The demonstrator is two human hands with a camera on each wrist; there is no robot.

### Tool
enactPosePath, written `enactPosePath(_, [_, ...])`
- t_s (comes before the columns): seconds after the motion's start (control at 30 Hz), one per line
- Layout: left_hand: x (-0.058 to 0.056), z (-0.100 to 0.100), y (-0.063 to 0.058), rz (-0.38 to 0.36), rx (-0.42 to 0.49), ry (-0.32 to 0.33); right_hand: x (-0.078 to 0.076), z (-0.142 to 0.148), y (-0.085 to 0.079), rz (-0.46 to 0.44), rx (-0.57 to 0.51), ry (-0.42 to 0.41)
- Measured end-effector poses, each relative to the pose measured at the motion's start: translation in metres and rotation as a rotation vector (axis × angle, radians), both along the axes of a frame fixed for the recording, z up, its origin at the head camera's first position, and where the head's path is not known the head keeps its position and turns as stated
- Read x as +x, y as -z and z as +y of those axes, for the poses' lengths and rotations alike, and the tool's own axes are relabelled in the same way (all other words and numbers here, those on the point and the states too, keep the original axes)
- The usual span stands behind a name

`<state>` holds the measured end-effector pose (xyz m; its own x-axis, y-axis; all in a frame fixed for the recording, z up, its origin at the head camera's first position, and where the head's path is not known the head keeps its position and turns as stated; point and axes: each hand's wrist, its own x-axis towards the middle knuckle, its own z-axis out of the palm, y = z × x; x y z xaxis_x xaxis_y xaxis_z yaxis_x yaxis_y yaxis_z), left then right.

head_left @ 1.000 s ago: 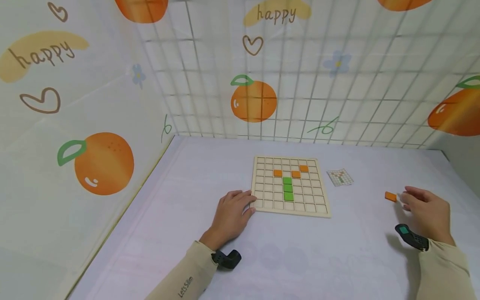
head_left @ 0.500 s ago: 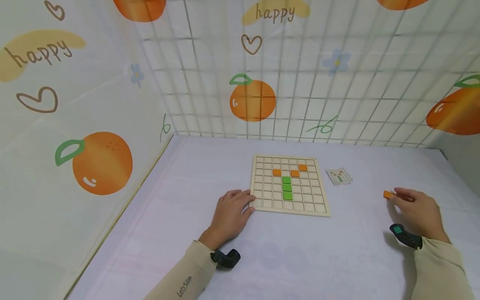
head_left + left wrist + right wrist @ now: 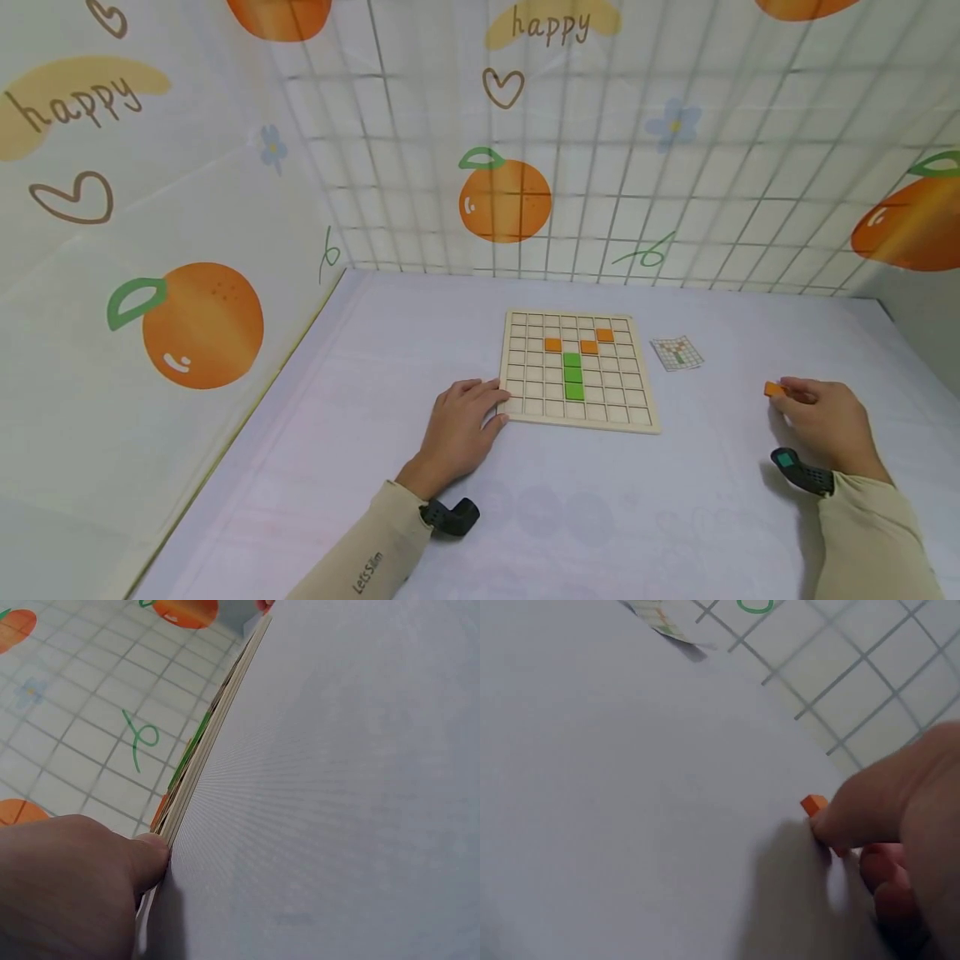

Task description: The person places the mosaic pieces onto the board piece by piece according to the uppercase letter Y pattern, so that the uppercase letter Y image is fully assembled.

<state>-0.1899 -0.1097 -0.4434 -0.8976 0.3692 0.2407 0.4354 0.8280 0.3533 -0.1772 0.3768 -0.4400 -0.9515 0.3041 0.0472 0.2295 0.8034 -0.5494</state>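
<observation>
A pale square grid board (image 3: 611, 404) lies on the table, with several orange tiles (image 3: 588, 347) and a column of green tiles (image 3: 573, 374) in its cells. At its lower left corner rests my left hand (image 3: 459, 429), fingers relaxed on the left edge. The left wrist view shows the thumb (image 3: 150, 859) touching the board's edge. Off to the right, my right hand (image 3: 825, 421) pinches a loose orange tile (image 3: 773, 389) between thumb and fingers. In the right wrist view the orange tile (image 3: 814, 804) is tilted, partly hidden by the thumb, with a shadow below.
A small paper card (image 3: 677, 353) printed with a grid and coloured squares lies just right of the board. A curtain (image 3: 420, 192) with oranges and a grid pattern stands behind the white table (image 3: 600, 517), and another side of it rises at the left.
My right hand has closed on the loose orange tile, which lay apart from the fingertips, and has moved slightly left with it. The left hand and board stay in place.
</observation>
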Motion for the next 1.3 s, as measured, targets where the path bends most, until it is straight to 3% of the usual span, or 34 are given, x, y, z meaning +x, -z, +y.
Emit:
enactPosePath(0.2, [0.000,0.000,0.001,0.004,-0.001,0.002,-0.001,0.002,0.002,0.018,0.008,-0.003])
enactPosePath(0.3, [0.000,0.000,0.001,0.011,0.004,0.007,0.000,-0.001,0.002,0.033,-0.009,0.034])
enactPosePath(0.47, [-0.001,-0.002,0.002,0.033,0.017,0.025,-0.001,-0.010,0.003,0.061,-0.061,0.102])
enactPosePath(0.97, [-0.002,-0.002,0.003,0.018,0.015,0.019,-0.004,-0.016,0.002,0.083,-0.197,0.176])
enactPosePath(1.3, [-0.002,-0.002,0.004,0.027,0.025,0.024,-0.004,-0.018,-0.002,0.118,-0.293,0.167])
